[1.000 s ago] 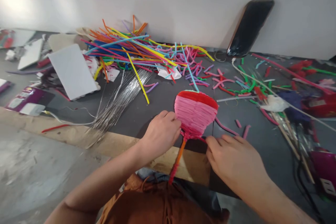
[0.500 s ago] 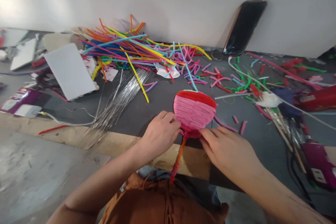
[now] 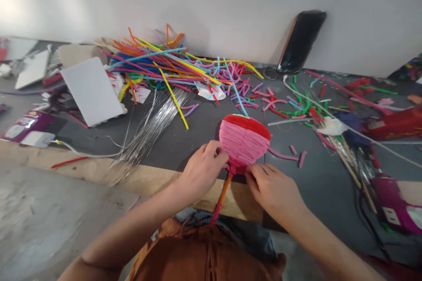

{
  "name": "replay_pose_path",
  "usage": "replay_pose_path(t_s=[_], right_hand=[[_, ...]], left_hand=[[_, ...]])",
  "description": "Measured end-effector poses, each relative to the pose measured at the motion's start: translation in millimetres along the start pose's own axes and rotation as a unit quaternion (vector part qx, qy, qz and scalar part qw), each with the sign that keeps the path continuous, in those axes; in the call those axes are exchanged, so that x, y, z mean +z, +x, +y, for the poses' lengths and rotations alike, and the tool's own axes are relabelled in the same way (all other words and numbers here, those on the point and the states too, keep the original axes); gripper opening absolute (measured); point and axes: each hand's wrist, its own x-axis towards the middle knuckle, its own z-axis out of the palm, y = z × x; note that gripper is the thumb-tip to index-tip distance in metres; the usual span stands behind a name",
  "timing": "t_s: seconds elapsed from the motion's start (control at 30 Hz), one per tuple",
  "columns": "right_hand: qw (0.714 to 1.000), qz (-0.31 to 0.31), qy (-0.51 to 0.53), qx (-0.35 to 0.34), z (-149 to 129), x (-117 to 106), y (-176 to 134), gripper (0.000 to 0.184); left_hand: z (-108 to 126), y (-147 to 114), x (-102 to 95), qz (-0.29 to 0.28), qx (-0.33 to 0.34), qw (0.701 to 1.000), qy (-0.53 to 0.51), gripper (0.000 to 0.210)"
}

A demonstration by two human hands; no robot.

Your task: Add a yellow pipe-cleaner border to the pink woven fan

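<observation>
A pink fan-shaped pipe-cleaner piece [image 3: 244, 142] with a red band near its top stands in front of me at the table's near edge. From its narrow bottom a stem wrapped in orange and dark pink [image 3: 223, 195] runs down toward my clothes. My left hand [image 3: 207, 164] is closed, its fingertips pinching the lower left edge of the piece. At the lower right edge, my right hand [image 3: 272, 186] pinches the piece between thumb and fingers. The fingertips partly cover the bottom corners.
A heap of coloured pipe cleaners [image 3: 158, 63] lies at the back, with cut bits around it. Thin silvery wires [image 3: 154, 125] are left of my hands. A phone [image 3: 301, 41] leans on the wall. A white box-like piece [image 3: 92, 92] stands left; a white cable [image 3: 356, 127] crosses the right.
My right hand has shifted slightly left along the bottom edge of the pink piece. My left hand keeps nearly the same place. The camera view has moved a little.
</observation>
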Motion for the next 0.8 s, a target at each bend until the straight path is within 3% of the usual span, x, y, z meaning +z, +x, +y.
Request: replay_pose_path(t_s=[0.1, 0.17, 0.2, 0.27, 0.33, 0.37, 0.4, 0.47, 0.57, 0.7, 0.8], right_hand=[[0.999, 0.017, 0.023, 0.016, 0.3, 5.3, -4.0, 0.016], [0.999, 0.024, 0.035, 0.021, 0.5, 8.1, -6.4, 0.017], [0.998, 0.028, 0.042, 0.022, 0.8, 9.3, -7.4, 0.016], [0.997, 0.040, 0.057, 0.024, 1.3, 10.9, -8.8, 0.016], [0.996, 0.053, 0.070, 0.026, 1.7, 11.7, -9.7, 0.017], [0.995, 0.055, 0.076, 0.027, 1.8, 12.0, -10.0, 0.017], [0.995, 0.056, 0.081, 0.027, 1.8, 12.1, -10.2, 0.018], [0.994, 0.056, 0.089, 0.025, 1.6, 12.1, -10.5, 0.018], [0.993, 0.066, 0.093, 0.020, 0.7, 12.1, -10.8, 0.019], [0.992, 0.083, 0.095, 0.024, -0.9, 12.7, -11.8, 0.019], [0.992, 0.076, 0.096, 0.032, -2.7, 12.8, -12.8, 0.019]], left_hand=[[2.8, 0.5, 1.1, 0.028, -0.053, 0.994, -0.088, 0.012], [2.3, 3.5, 1.6, 0.069, -0.117, 0.965, -0.224, 0.011], [1.5, 5.7, 1.8, 0.086, -0.155, 0.934, -0.311, 0.017], [-0.8, 10.7, 1.5, 0.094, -0.225, 0.842, -0.481, 0.032], [-2.6, 15.3, -0.3, 0.046, -0.257, 0.765, -0.588, 0.037], [-3.1, 17.1, -1.9, 0.007, -0.254, 0.751, -0.610, 0.033], [-3.2, 18.5, -3.8, -0.031, -0.242, 0.752, -0.612, 0.027], [-2.5, 20.4, -8.4, -0.083, -0.209, 0.784, -0.578, 0.016], [-0.1, 21.9, -15.1, -0.100, -0.183, 0.831, -0.516, 0.016], [4.8, 23.5, -18.7, -0.145, -0.219, 0.812, -0.522, 0.023], [8.7, 23.1, -15.2, -0.119, -0.248, 0.791, -0.547, 0.020]])
